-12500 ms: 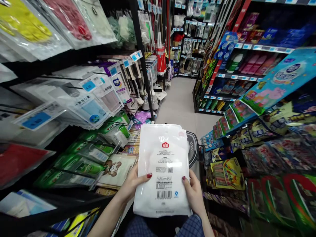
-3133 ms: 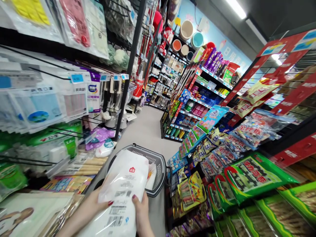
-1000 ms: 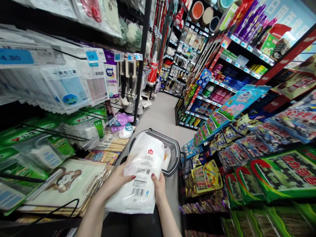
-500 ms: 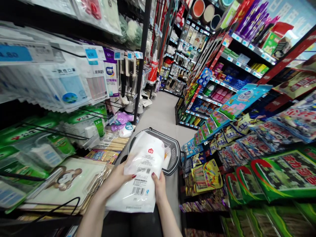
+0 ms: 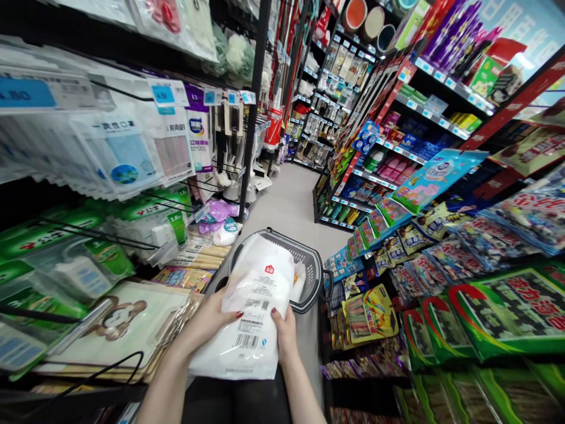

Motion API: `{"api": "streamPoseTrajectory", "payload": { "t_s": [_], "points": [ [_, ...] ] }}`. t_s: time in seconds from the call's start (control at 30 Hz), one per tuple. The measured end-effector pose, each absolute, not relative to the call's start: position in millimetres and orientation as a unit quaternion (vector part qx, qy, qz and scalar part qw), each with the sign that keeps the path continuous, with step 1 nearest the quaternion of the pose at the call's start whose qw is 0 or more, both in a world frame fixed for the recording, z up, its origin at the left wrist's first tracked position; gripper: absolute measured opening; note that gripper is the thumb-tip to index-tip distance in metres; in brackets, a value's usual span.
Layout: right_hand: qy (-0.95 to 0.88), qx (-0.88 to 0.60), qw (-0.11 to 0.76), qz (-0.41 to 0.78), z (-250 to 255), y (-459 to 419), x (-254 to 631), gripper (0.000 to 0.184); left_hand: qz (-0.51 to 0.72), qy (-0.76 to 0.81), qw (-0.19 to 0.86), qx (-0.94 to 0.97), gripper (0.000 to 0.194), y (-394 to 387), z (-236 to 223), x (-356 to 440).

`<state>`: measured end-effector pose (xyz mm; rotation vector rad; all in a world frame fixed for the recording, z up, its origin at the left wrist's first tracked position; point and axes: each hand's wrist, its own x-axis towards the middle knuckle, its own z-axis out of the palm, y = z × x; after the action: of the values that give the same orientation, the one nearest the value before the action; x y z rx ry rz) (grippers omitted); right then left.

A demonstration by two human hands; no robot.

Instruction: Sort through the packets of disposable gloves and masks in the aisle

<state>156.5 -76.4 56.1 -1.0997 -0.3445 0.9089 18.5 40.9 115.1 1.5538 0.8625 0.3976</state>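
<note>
Shifted since the earliest frame: the white package [image 5: 253,282] now slants to the lower left and covers less of the basket, whose perforated wall shows at the top and right. Against the frame just before, hardly any change.

Hands: left hand [image 5: 214,323] clamped on the package's left edge, right hand [image 5: 286,334] on its right edge; hands apart, package between. Both thumbs, nails red, press the printed face; fingers underneath are hidden. Package's upper end lies over the dark basket [image 5: 311,272] in view; whether they touch cannot be told. Print visible: red logo, small text, barcode. Another pack [image 5: 298,284] sits in the basket, partly covered.

Left rack: mask packs [image 5: 126,154] hanging, green packs [image 5: 108,256] below, then a board with a bear picture [image 5: 118,318] near the left forearm. Right rack: yellow pack [image 5: 376,313] and large green packs [image 5: 507,315]. Grey floor [image 5: 293,191] runs between, toward far shelves.
</note>
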Motion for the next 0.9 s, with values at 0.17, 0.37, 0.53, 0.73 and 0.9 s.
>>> {"api": "streamPoseTrajectory", "payload": {
  "t_s": [0.17,0.37,0.53,0.73,0.9],
  "points": [
    [-0.163,-0.498,0.744,0.416,56.0,-76.3,156.4,0.043,0.168,0.385,0.618,0.664,0.065,39.9,117.6,18.2],
    [-0.159,-0.493,0.746,0.419,56.4,-76.1,156.2,0.043,0.169,0.383,0.619,0.665,0.066,39.8,118.8,18.1],
    [-0.156,-0.505,0.742,0.413,57.2,-76.5,155.9,0.043,0.159,0.381,0.624,0.663,0.064,40.9,116.7,19.0],
    [-0.159,-0.499,0.742,0.418,56.2,-76.5,156.4,0.042,0.163,0.389,0.613,0.668,0.061,41.3,113.1,18.9],
    [-0.157,-0.497,0.744,0.418,54.5,-76.6,156.5,0.041,0.156,0.382,0.623,0.665,0.06,41.6,112.5,18.8]
  ]
}}
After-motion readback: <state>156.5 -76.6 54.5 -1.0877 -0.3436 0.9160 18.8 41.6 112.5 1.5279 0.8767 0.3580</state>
